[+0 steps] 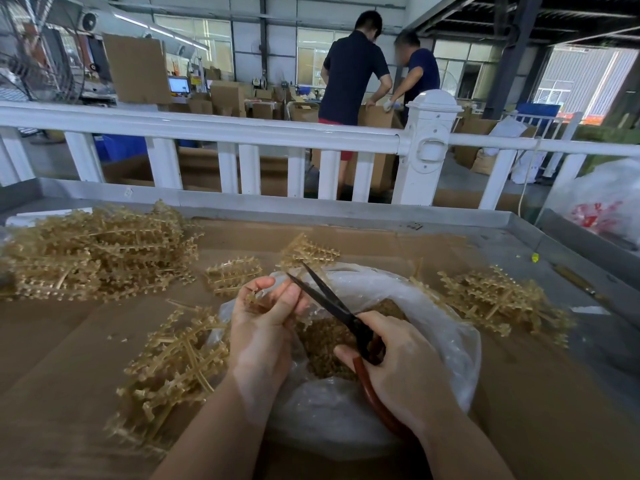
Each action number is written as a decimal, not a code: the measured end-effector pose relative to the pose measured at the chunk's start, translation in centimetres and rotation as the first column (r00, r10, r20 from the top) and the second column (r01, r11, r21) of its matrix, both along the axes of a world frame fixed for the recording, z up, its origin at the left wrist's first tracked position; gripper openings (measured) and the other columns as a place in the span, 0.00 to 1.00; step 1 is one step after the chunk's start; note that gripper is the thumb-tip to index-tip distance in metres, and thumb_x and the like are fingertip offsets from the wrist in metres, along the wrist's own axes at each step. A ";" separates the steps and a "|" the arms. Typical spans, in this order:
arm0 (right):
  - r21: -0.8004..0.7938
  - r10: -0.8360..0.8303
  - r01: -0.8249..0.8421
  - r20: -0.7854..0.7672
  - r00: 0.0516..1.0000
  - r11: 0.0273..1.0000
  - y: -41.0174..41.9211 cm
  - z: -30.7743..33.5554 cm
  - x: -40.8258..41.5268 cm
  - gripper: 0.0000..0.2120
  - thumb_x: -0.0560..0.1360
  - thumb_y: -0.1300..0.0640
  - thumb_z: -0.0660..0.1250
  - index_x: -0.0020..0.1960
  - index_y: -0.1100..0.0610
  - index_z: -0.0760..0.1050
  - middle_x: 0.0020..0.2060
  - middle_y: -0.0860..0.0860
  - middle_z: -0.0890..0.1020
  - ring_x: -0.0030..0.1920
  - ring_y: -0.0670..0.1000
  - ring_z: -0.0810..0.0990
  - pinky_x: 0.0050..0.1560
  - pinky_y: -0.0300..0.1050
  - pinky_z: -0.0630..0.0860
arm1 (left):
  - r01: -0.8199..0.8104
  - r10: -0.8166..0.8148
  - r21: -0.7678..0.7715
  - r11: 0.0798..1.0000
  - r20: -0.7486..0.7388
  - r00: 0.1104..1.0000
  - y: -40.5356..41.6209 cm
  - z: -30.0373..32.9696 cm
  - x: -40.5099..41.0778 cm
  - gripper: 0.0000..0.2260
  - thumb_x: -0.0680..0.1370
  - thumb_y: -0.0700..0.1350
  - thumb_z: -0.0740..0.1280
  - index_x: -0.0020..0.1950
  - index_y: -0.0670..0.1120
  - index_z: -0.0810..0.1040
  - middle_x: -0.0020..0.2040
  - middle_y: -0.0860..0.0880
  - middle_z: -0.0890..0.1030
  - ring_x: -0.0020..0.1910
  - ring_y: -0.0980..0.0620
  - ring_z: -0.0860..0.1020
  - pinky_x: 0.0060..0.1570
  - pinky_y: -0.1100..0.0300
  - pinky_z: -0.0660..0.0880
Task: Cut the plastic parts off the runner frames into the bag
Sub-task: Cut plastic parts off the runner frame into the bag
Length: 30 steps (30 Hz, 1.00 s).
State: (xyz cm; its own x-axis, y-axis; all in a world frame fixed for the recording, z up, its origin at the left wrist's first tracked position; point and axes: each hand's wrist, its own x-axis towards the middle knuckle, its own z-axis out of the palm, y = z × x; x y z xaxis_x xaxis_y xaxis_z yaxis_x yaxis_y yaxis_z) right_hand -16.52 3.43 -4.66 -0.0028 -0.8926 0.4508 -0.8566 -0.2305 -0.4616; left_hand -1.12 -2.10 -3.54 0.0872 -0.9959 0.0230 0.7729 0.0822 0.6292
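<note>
head view:
left hand (266, 317): centre frame, fingers curled round a small runner frame piece (254, 299) over the bag (433, 306)
right hand (398, 368): grips scissors (332, 304), blades apart
cut parts (325, 341): inside bag
uncut frames (97, 251): piled upper left
risk: blades near left fingers, nick; parts could fly past bag rim

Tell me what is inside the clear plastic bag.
The clear plastic bag holds a heap of small tan cut parts. The hands and scissors cover some of it; its depth cannot be seen.
</note>
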 end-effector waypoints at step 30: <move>-0.012 0.022 -0.023 -0.082 0.996 1.000 0.1 0.1 -0.1 0.13 0.71 0.37 0.65 0.49 0.44 0.76 0.39 0.40 0.77 0.43 0.43 0.74 0.45 0.38 0.71 | 0.012 -0.014 0.079 0.997 0.016 1.000 -0.1 -0.1 0.2 0.12 0.67 0.31 0.68 0.43 0.45 0.71 0.33 0.44 0.79 0.29 0.51 0.79 0.29 0.65 0.78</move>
